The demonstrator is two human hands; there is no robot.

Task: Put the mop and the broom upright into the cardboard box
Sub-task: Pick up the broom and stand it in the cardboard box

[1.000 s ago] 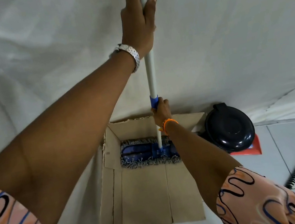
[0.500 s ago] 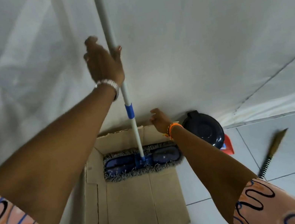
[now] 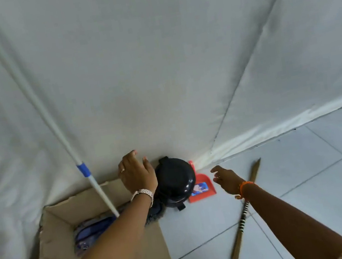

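Note:
The mop [image 3: 30, 94] stands in the cardboard box [image 3: 55, 243] at lower left, its white pole leaning against the white sheet and its blue fringed head on the box floor, partly hidden by my left arm. My left hand [image 3: 137, 175] hovers open over the box's far right corner, off the pole. The broom [image 3: 245, 212], a thin brown stick with a black-and-white striped band, lies on the tiled floor at right. My right hand [image 3: 225, 176] is open above the floor just left of the broom, holding nothing.
A black round lidded bin [image 3: 176, 182] stands against the sheet right of the box, with a red dustpan [image 3: 202, 185] behind it. White sheeting [image 3: 176, 60] covers the wall. Grey floor tiles [image 3: 319, 172] spread to the right.
Both hands have let go of the mop pole, which now leans left against the sheet. My view and both hands have swung right, toward the bin and the broom.

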